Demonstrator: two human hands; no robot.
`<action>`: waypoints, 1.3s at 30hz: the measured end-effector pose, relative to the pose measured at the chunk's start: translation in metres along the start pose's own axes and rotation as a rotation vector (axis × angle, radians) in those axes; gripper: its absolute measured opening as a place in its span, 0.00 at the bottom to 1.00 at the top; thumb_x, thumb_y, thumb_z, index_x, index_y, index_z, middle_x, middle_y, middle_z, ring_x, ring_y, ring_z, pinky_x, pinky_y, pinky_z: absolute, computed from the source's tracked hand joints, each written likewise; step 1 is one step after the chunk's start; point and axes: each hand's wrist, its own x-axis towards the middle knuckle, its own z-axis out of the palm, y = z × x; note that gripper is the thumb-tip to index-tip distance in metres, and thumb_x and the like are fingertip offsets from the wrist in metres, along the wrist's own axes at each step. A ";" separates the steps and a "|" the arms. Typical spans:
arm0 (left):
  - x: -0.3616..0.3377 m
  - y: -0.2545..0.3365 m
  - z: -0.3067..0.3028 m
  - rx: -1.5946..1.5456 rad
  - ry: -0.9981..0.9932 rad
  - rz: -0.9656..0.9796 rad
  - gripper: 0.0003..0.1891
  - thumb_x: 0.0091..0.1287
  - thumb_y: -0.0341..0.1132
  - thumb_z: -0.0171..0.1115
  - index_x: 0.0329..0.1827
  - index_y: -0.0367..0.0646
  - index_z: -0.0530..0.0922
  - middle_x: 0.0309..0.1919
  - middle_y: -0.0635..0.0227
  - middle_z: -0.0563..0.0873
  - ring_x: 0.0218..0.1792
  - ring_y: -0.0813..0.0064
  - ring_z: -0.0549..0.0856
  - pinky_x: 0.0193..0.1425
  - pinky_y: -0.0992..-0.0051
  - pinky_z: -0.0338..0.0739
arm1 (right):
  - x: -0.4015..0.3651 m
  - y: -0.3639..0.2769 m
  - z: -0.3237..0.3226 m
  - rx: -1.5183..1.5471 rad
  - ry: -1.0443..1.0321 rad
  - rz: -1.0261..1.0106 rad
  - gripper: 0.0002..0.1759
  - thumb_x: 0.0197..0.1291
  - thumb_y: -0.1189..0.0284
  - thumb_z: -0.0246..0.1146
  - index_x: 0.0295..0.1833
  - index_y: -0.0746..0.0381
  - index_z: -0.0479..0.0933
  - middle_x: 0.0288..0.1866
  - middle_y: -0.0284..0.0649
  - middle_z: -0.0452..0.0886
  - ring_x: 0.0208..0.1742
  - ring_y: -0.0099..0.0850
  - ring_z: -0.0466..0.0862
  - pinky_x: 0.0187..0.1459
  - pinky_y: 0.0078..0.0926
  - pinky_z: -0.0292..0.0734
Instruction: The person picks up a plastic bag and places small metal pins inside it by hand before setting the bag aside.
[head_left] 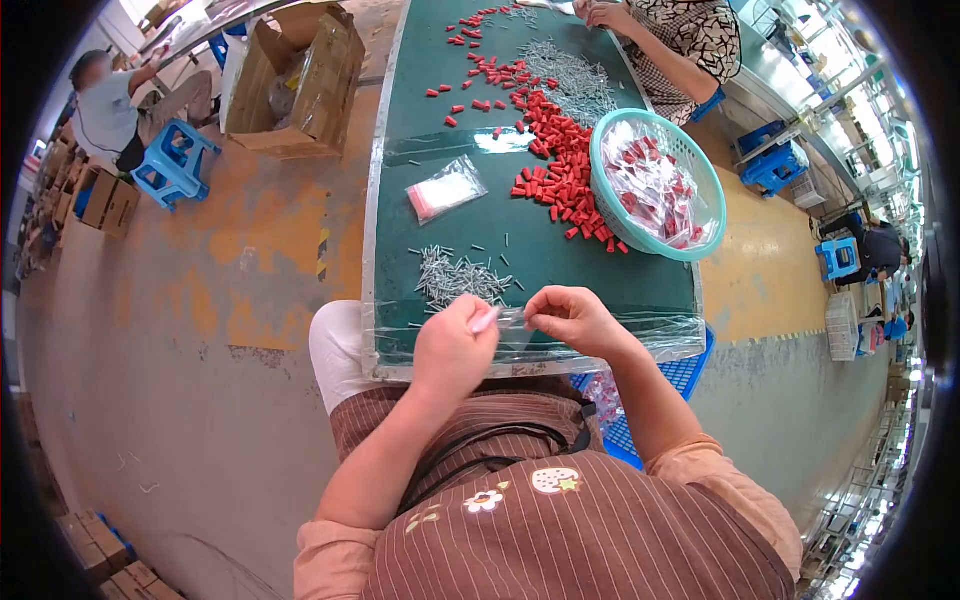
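Close to the table's front edge, a small clear plastic bag (515, 326) stretches between my two hands. My left hand (456, 345) is closed, with a pinkish-white bit of plastic showing at its thumb. Thumb and fingers of my right hand (574, 318) pinch the bag's other side. Just beyond my hands lies a heap of grey metal screws (455, 277). Farther off is a stack of flat clear bags with a red edge (446, 190). Red plastic caps (565, 165) spread in a long pile to the right.
A turquoise basket (601, 190) holds filled bags with red pieces. More screws (570, 80) lie at the far end, near a co-worker's arm (670, 62). A blue crate (684, 372) is beneath the table's right corner. A cardboard box (335, 85) and blue stool (172, 160) stand left.
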 end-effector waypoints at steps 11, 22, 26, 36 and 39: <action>0.001 -0.009 -0.002 -0.114 -0.057 -0.035 0.07 0.68 0.33 0.63 0.34 0.39 0.80 0.24 0.72 0.83 0.28 0.83 0.78 0.35 0.77 0.73 | 0.066 0.014 -0.056 -0.886 0.586 -0.475 0.17 0.55 0.75 0.66 0.53 0.64 0.79 0.55 0.45 0.82 0.60 0.45 0.79 0.61 0.40 0.74; -0.018 -0.028 0.011 -0.215 -0.128 -0.111 0.06 0.68 0.32 0.63 0.36 0.39 0.80 0.27 0.73 0.85 0.31 0.84 0.80 0.38 0.78 0.75 | 0.170 0.023 -0.076 -1.219 0.736 -0.321 0.22 0.60 0.54 0.65 0.51 0.61 0.82 0.56 0.48 0.80 0.66 0.50 0.73 0.67 0.45 0.68; -0.016 -0.033 0.006 -0.252 -0.083 -0.100 0.04 0.69 0.30 0.62 0.36 0.38 0.80 0.27 0.72 0.85 0.32 0.84 0.81 0.39 0.79 0.76 | 0.160 0.017 -0.064 -1.109 0.761 -0.370 0.14 0.59 0.60 0.64 0.40 0.59 0.83 0.46 0.42 0.84 0.54 0.44 0.80 0.55 0.44 0.74; -0.006 -0.091 0.019 -0.056 0.203 0.282 0.03 0.64 0.26 0.65 0.37 0.39 0.80 0.27 0.63 0.84 0.29 0.71 0.84 0.37 0.73 0.78 | 0.138 0.006 -0.063 -1.019 0.718 -0.508 0.16 0.56 0.66 0.68 0.49 0.61 0.82 0.54 0.46 0.82 0.61 0.44 0.78 0.62 0.43 0.72; -0.006 -0.086 0.018 -0.015 0.203 0.338 0.05 0.59 0.25 0.66 0.37 0.40 0.80 0.29 0.58 0.84 0.31 0.59 0.85 0.38 0.69 0.79 | 0.182 -0.002 -0.083 -0.985 0.789 -0.534 0.18 0.57 0.66 0.68 0.53 0.61 0.81 0.61 0.49 0.78 0.67 0.48 0.73 0.68 0.46 0.67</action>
